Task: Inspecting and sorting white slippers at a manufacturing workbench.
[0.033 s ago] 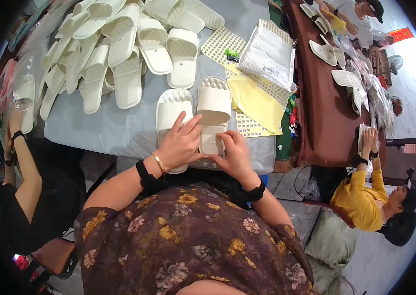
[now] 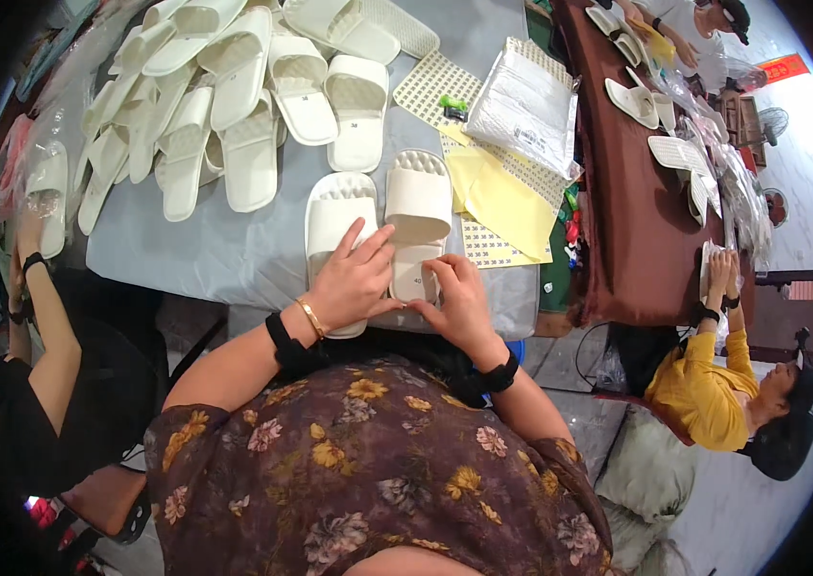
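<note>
Two white open-toed slippers lie side by side at the table's near edge, straps away from me. My left hand (image 2: pixel 354 281) lies over the left slipper (image 2: pixel 339 219), fingers stretched toward the right slipper's strap. Its thumb reaches the heel end of the right slipper (image 2: pixel 418 206). My right hand (image 2: pixel 458 302) pinches that slipper's heel end, its index finger on the insole and its thumb at the near edge, close to my left thumb. A small printed mark (image 2: pixel 417 281) shows on the insole beside the index finger.
A heap of white slippers (image 2: pixel 224 115) covers the table's far left. Label sheets (image 2: pixel 507 254), yellow paper (image 2: pixel 502 202) and a white plastic package (image 2: pixel 524 108) lie to the right. A brown-covered table (image 2: pixel 651 230) stands farther right. Co-workers sit on both sides, handling slippers.
</note>
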{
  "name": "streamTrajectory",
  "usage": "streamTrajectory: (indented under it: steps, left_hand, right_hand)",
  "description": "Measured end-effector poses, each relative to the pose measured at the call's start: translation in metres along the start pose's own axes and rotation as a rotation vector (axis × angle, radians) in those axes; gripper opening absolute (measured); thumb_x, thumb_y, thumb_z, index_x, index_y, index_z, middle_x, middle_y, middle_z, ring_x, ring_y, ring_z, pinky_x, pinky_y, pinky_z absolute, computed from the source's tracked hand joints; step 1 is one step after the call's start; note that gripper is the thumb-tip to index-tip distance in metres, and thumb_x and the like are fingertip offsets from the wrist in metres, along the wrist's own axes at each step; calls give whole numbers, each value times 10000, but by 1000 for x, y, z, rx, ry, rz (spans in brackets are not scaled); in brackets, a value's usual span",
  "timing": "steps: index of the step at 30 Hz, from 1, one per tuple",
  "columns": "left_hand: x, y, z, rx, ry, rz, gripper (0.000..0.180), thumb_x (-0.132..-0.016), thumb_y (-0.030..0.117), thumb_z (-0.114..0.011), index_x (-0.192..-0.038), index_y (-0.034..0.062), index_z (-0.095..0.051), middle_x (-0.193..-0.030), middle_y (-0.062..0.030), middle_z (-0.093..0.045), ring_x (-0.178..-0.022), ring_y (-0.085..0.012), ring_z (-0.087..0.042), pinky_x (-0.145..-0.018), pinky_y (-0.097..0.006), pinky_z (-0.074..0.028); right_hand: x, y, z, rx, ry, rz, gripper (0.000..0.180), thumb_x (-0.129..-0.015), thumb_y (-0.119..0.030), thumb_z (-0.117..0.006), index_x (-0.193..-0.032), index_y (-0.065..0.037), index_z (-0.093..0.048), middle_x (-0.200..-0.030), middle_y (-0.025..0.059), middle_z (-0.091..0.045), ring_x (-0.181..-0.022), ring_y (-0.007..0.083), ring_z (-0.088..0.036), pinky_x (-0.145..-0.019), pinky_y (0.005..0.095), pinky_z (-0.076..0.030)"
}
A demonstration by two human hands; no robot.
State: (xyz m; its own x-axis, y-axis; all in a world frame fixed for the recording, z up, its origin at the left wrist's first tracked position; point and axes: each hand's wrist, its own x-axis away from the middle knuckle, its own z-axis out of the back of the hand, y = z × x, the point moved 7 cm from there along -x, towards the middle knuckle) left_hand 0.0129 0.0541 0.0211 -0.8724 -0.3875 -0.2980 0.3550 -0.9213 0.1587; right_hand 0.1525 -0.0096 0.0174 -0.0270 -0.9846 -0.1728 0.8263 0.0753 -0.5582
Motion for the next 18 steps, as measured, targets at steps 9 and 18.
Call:
streamTrajectory:
  steps: [9, 18]
  left_hand:
    - [1, 1, -7, 63, 127, 42, 516, -755, 424, -741, -1177, 142, -647, -1237, -54, -590, -1314, -242, -450, -1135, -489, -265]
    - [3, 2, -12, 32, 144, 50, 445, -799, 407, -711, -1148, 137, -652, -1238, -47, -601, -1309, -226, -446, -1136, -472, -266]
  right_hand:
    - [-7, 12, 9, 6, 10, 25, 382, -706, -106, -778, -1060, -49, -645, -1061, 156, -587, -979, 365, -552, -857, 446, -462]
    - [-11, 8, -1, -30, -42, -50, 252, -766, -23, -699, -1003, -50, -620, -974, 166, -575, -932, 370, -571, -794, 423, -484]
